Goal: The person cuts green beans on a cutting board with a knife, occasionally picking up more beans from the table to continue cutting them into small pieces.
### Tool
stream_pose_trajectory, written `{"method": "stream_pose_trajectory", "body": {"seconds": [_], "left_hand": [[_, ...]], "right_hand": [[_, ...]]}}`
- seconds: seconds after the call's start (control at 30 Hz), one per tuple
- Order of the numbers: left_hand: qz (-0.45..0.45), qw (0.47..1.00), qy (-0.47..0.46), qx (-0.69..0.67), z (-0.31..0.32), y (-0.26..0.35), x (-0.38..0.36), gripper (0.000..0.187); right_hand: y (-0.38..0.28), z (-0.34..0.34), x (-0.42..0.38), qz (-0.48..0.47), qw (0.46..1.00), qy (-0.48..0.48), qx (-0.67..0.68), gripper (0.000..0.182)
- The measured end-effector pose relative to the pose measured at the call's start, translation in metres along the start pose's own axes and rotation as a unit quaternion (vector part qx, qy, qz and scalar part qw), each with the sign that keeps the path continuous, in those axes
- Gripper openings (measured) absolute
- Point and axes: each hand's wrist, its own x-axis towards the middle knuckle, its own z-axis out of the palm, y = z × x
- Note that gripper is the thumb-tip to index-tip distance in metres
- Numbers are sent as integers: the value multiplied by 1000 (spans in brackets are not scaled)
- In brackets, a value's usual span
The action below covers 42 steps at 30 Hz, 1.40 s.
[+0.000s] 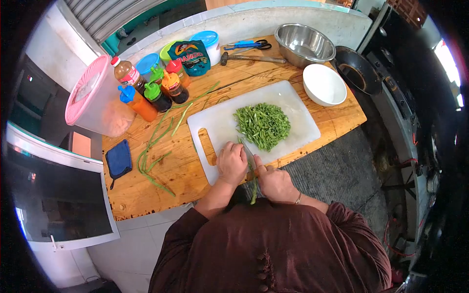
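My left hand (232,162) is closed around a long green bean at the near edge of the white cutting board (215,124). The bean's tail (254,194) hangs down between my hands, over the board's edge. In my right hand (276,183) is a knife (247,149), its blade pointing away from me beside my left fingertips. Just beyond the blade, a heap of chopped green beans (264,124) covers the middle of the board. Several uncut long beans (142,158) lie loosely on the wooden table to the left.
Sauce bottles (155,95), a lidded pink tub (93,102) and a green pouch (192,57) stand at the back left. A blue cloth (118,158) lies nearer. Behind the board are a hammer (251,58), a steel bowl (305,44) and a white bowl (324,85). A wok (359,71) sits right.
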Motion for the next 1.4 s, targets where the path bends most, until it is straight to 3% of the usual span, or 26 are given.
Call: {"method": "stream_pose_trajectory", "body": {"seconds": [0.17,0.57,0.77,1.07,1.2,1.3,1.4], "left_hand": [[-32,999,-4,-36,-2,1,3,7],[6,999,27,-22,-1,0,7,6],[-1,1000,19,-12,1,1,6,6],[-12,999,43,26,7,-16,24,6],[3,999,-42,23,-7,-13,33,14],[22,999,-38,4,-15,-8,29,17],[-63,994,-72,-43,-11,-8,24,21]], "right_hand": [[11,-9,-1,-28,998,48,31,54],[8,-8,6,-36,999,-18,37,61],[6,-13,31,-68,996,38,34,62],[18,-22,-2,-37,995,-47,74,68],[23,-20,2,-39,993,-41,102,70],[19,-14,6,-27,992,-33,122,69],[16,-7,6,0,991,-44,129,68]]}}
